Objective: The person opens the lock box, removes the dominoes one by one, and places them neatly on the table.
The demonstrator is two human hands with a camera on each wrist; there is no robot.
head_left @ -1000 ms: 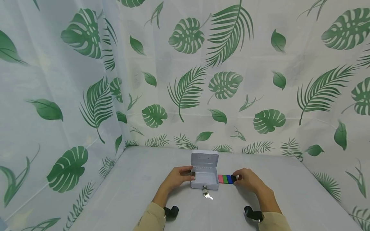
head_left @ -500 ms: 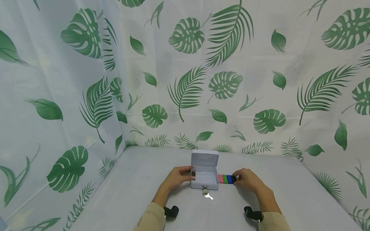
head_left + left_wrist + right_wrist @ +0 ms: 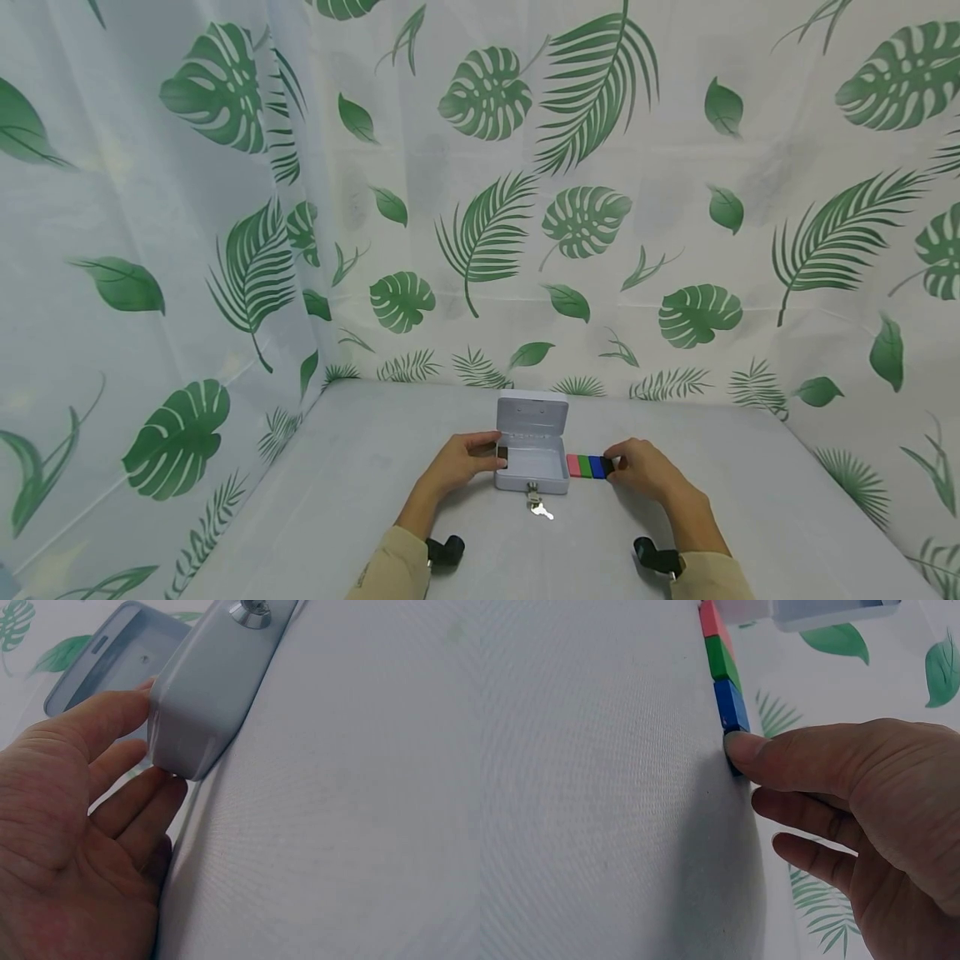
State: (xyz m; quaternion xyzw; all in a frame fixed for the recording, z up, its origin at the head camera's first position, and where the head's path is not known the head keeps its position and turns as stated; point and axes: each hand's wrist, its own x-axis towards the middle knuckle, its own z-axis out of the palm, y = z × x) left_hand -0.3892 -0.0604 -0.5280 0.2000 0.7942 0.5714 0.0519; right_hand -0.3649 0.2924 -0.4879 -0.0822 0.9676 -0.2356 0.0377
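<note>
In the head view a small pale grey metal cash box (image 3: 531, 481) stands with its lid (image 3: 532, 414) raised. My left hand (image 3: 456, 460) holds the box at its left end, thumb at the near corner and other fingers at the side and behind. A dark brown rectangular piece (image 3: 502, 454) shows just inside that end, partly covered by fingers. From the box's right side runs a row of small blocks: pink (image 3: 573, 466), green (image 3: 584, 466), blue (image 3: 596, 467) and black (image 3: 607, 466). My right hand (image 3: 643, 468) pinches the black block, its thumb covering much of it in the right wrist view.
Keys (image 3: 542, 510) hang from the lock (image 3: 532, 492) on the box's front. A white cloth covers the table (image 3: 540, 558). Behind and to the left hang white curtains (image 3: 480, 250) with green leaf prints. Each wrist wears a black camera mount (image 3: 446, 550).
</note>
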